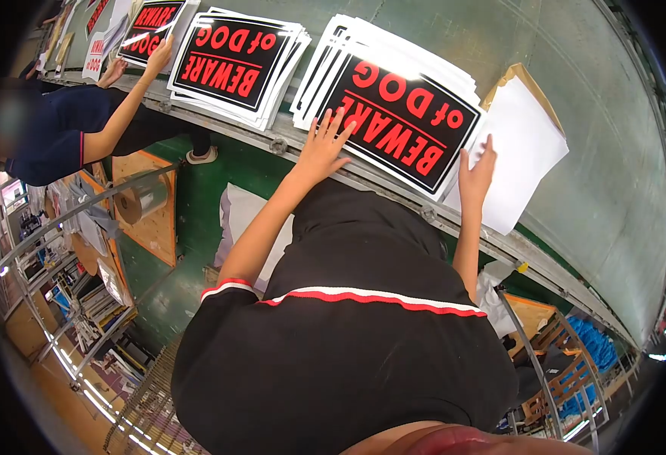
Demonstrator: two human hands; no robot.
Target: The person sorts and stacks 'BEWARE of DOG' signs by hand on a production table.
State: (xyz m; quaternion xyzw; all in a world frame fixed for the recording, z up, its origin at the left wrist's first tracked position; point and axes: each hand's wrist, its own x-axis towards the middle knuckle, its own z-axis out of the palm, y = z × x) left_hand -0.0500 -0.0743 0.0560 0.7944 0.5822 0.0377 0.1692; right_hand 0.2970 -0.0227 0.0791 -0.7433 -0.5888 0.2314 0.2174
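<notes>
A stack of black "BEWARE of DOG" signs (405, 114) with red letters and white borders lies on the table in front of me, its sheets unevenly fanned. My left hand (323, 149) rests on the near left part of the top sign, fingers spread. At the stack's right edge, my right hand (475, 176) is upright with thumb and fingers apart. The thumb is by the sign's border, and the fingers are over white sheets (526, 144) lying on brown paper (537, 95).
A second stack of the same signs (230, 68) lies to the left. Further left, a co-worker (60, 133) handles another sign (149, 30). The table's metal edge rail (276, 145) runs before me. Below stand a roll of clear film (139, 201) and metal racks (83, 205).
</notes>
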